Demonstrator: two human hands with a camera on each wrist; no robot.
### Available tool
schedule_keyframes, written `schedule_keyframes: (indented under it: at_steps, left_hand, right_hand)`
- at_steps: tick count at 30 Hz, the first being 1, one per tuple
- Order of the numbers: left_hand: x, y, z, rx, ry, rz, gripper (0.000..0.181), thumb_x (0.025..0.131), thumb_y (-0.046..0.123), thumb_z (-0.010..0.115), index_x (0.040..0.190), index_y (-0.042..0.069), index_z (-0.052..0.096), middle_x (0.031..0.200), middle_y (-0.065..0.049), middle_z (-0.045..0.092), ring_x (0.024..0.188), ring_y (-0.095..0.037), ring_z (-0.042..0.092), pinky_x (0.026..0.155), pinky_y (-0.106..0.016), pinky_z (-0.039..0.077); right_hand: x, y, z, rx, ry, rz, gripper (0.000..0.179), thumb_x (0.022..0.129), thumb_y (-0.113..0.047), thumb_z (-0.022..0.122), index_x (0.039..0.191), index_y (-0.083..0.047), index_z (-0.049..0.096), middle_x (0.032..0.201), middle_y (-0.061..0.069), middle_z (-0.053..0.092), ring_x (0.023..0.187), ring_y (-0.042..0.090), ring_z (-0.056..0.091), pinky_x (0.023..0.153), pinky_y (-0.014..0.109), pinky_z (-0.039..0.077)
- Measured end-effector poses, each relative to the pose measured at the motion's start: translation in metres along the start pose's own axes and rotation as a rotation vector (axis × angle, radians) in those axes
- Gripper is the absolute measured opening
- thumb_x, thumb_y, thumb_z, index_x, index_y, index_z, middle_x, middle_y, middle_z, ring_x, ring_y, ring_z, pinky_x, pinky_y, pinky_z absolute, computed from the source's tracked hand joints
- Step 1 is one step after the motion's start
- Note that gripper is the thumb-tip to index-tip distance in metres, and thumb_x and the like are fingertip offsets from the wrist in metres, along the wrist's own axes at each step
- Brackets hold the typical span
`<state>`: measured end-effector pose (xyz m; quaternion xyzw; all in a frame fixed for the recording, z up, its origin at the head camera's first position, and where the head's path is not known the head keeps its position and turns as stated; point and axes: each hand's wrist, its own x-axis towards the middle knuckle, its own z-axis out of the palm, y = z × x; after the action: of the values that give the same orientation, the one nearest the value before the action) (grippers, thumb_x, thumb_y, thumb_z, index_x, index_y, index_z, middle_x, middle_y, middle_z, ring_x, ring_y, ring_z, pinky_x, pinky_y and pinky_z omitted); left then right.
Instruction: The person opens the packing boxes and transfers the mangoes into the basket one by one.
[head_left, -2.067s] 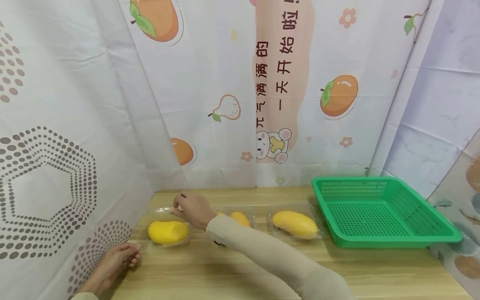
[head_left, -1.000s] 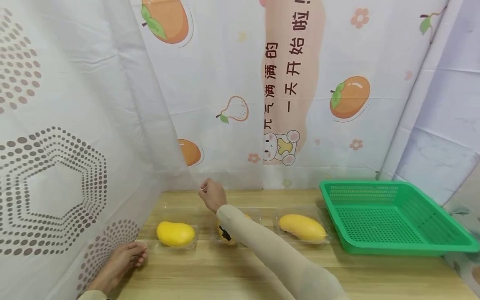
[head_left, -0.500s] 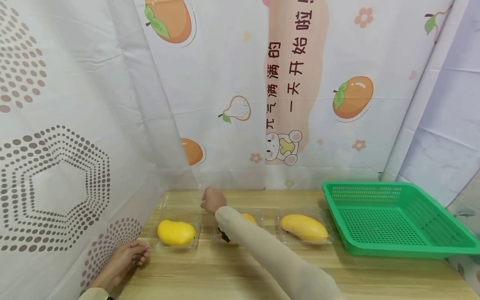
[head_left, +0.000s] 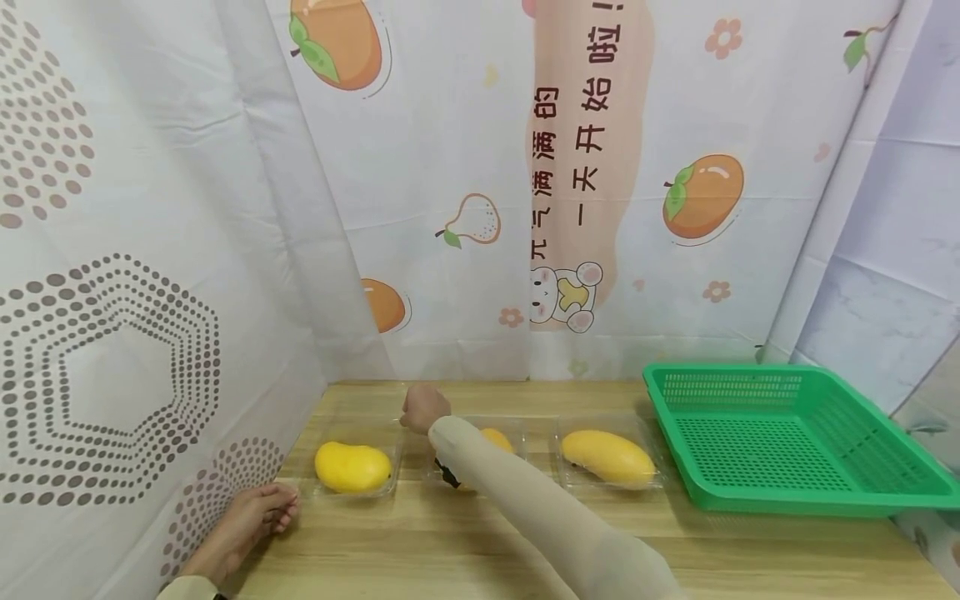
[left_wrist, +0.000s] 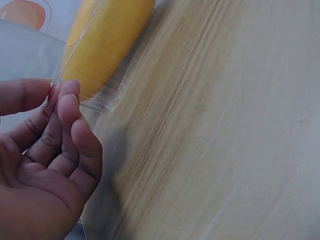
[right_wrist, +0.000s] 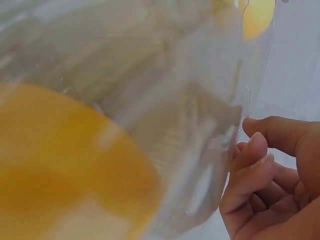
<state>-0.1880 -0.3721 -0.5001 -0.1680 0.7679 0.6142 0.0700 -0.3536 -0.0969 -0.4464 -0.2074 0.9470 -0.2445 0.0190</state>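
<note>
A yellow mango [head_left: 352, 467] lies in a clear plastic box [left_wrist: 107, 102] at the left of the table. My left hand [head_left: 251, 517] is at the box's near left side; in the left wrist view its thumb and forefinger pinch the plastic edge, other fingers loosely bent. By the box's far right corner is my right hand [head_left: 425, 408]. The right wrist view has its thumb and fingers pinching the edge of the box's clear lid [right_wrist: 200, 125], through which a mango shows. In the head view the right fingertips are mostly hidden behind the hand.
Two more clear boxes stand to the right: the middle mango [head_left: 495, 437] is partly covered by my right sleeve [head_left: 525, 500], and another mango [head_left: 609, 457] is fully visible. A green basket [head_left: 795, 500] stands at the right. Patterned curtains [head_left: 450, 125] border the wooden table [head_left: 390, 550].
My right hand has shifted right from above the left box, rose with the clear lid, then came down toward the table. My left hand has stayed at the box edge. The view has turned slightly left.
</note>
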Motion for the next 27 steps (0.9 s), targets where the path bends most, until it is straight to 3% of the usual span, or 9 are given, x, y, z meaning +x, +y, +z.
schedule_keyframes:
  at_steps: [5,9,12,14,16,18,21,27]
  left_hand:
    - [0.001,0.0,0.0,-0.008,0.003,-0.003,0.021,0.104,0.012,0.056,0.106,-0.006,0.067,0.087,-0.008,0.068,0.079,-0.021,0.061,0.07,-0.034,0.054]
    - [0.001,0.0,0.0,-0.003,0.008,-0.003,0.022,0.105,0.013,0.056,0.107,-0.006,0.067,0.087,-0.008,0.068,0.079,-0.021,0.061,0.07,-0.034,0.054]
    - [0.001,0.0,0.0,0.008,0.009,-0.001,0.023,0.105,0.013,0.054,0.108,-0.007,0.067,0.088,-0.008,0.068,0.079,-0.02,0.06,0.069,-0.033,0.054]
    - [0.0,0.0,0.0,0.008,0.01,-0.002,0.023,0.105,0.012,0.054,0.108,-0.007,0.066,0.088,-0.008,0.068,0.079,-0.02,0.06,0.069,-0.033,0.054]
    - [0.0,0.001,0.0,0.01,0.008,-0.002,0.024,0.105,0.012,0.053,0.108,-0.007,0.066,0.089,-0.009,0.068,0.079,-0.021,0.06,0.07,-0.033,0.054]
    - [0.0,0.001,0.0,0.005,0.01,-0.003,0.023,0.105,0.012,0.053,0.109,-0.007,0.066,0.089,-0.009,0.068,0.079,-0.021,0.06,0.07,-0.033,0.054]
    - [0.001,0.003,0.0,0.008,-0.006,0.005,0.024,0.106,0.012,0.053,0.109,-0.008,0.066,0.089,-0.008,0.068,0.08,-0.021,0.06,0.07,-0.033,0.053]
    - [0.002,0.003,-0.001,0.013,-0.034,0.013,0.025,0.106,0.013,0.053,0.111,-0.007,0.065,0.089,-0.008,0.068,0.08,-0.02,0.061,0.071,-0.033,0.054]
  right_hand:
    - [-0.001,0.001,0.001,0.004,-0.009,-0.016,0.022,0.089,-0.014,0.08,0.072,-0.011,0.066,0.068,-0.006,0.056,0.059,0.009,0.045,0.053,0.025,0.041]
    - [-0.002,0.001,0.005,-0.023,-0.025,-0.068,0.044,0.09,-0.013,0.075,0.06,-0.013,0.044,0.058,-0.007,0.035,0.052,0.008,0.027,0.048,0.023,0.026]
    - [-0.003,-0.001,0.007,-0.087,-0.037,-0.134,0.051,0.093,-0.015,0.073,0.061,-0.015,0.033,0.057,-0.005,0.023,0.051,0.009,0.018,0.045,0.023,0.02]
    - [-0.004,-0.003,0.008,-0.134,-0.032,-0.168,0.046,0.094,-0.018,0.074,0.064,-0.014,0.04,0.058,-0.005,0.025,0.053,0.009,0.02,0.046,0.023,0.022]
    - [-0.005,-0.005,0.008,-0.18,-0.022,-0.198,0.029,0.094,-0.023,0.075,0.073,-0.013,0.057,0.063,-0.008,0.044,0.056,0.004,0.036,0.05,0.02,0.034]
    - [-0.005,-0.009,0.009,-0.211,-0.019,-0.226,0.015,0.094,-0.025,0.076,0.089,-0.012,0.071,0.078,-0.009,0.062,0.068,0.003,0.054,0.06,0.018,0.045]
    - [-0.006,-0.014,0.009,-0.231,-0.024,-0.258,0.027,0.092,-0.03,0.079,0.114,-0.014,0.076,0.109,-0.007,0.074,0.097,0.009,0.068,0.079,0.021,0.054]
    - [-0.012,-0.023,0.009,-0.258,-0.093,-0.319,0.041,0.088,-0.039,0.083,0.122,-0.018,0.074,0.117,-0.01,0.071,0.108,0.009,0.064,0.091,0.021,0.051]
